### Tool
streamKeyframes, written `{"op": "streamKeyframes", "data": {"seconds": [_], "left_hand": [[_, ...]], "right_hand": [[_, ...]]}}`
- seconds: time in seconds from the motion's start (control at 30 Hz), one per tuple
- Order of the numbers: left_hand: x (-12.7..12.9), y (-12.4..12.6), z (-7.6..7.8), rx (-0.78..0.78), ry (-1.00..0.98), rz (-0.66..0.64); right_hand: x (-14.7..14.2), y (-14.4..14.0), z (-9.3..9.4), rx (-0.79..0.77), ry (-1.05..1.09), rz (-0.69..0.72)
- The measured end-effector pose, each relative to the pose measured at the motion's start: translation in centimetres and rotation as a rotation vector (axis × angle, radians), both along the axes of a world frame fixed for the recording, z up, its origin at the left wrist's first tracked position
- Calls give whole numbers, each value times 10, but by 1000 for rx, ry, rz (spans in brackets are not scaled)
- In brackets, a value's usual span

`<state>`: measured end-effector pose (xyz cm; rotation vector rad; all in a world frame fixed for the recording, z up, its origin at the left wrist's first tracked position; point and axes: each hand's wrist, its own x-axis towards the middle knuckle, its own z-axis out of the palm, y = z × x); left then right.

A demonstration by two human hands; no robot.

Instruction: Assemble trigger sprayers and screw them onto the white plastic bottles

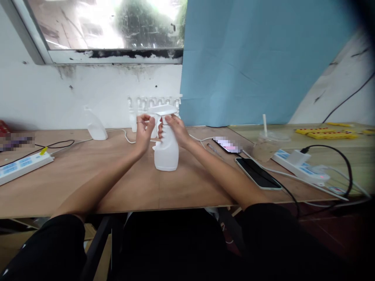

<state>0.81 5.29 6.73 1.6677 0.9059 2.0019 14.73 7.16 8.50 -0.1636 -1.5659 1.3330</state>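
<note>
A smooth sheet of blue cloth [234, 58] hangs down to the rear edge of the bench [131, 183], whose brown wooden top is flat and dull, with a visible seam running to the front edge. Around the middle of the bench stands the white spray bottle [166, 154] – upright, matte plastic, broad and rounded below, ribbed towards the neck, with a long flat-topped head; what it contains cannot be seen. The right hand [177, 130] comes from the right, its fingers wrapped round the bottle's neck. The left hand [145, 130] is at the other side of the head, fingers curled and tips drawn close together; whether they pinch a small part I cannot tell. Both hands partly cover a row of white pieces [143, 102] by the rear edge. Left along that edge stands another white bottle [97, 127], narrowing upward. One white power strip [23, 167] lies near the left end, another [313, 173] near the front edge at right, with plugs and cables. Between that strip and the right forearm lie a dark-screened phone [258, 173] and, behind it, a lit phone [227, 144]. A clear lidded cup [261, 150] with a straw shows brownish contents – and beside the lit phone lies a slim pen [214, 150]
</note>
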Motion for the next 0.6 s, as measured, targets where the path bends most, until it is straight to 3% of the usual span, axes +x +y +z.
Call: {"op": "streamKeyframes", "data": {"seconds": [0.13, 0.23, 0.37, 0.6], "left_hand": [[-11, -3, 50, 15, 253, -120], [-16, -10, 74, -36, 431, -186], [-20, -16, 85, -29, 482, -218], [-23, -15, 85, -4, 533, -197]], "right_hand": [[1, -4, 0, 4, 23, 22], [4, -5, 0, -19, 32, 9], [4, -5, 0, -31, 30, 41], [1, -5, -1, -24, 33, 27]]}}
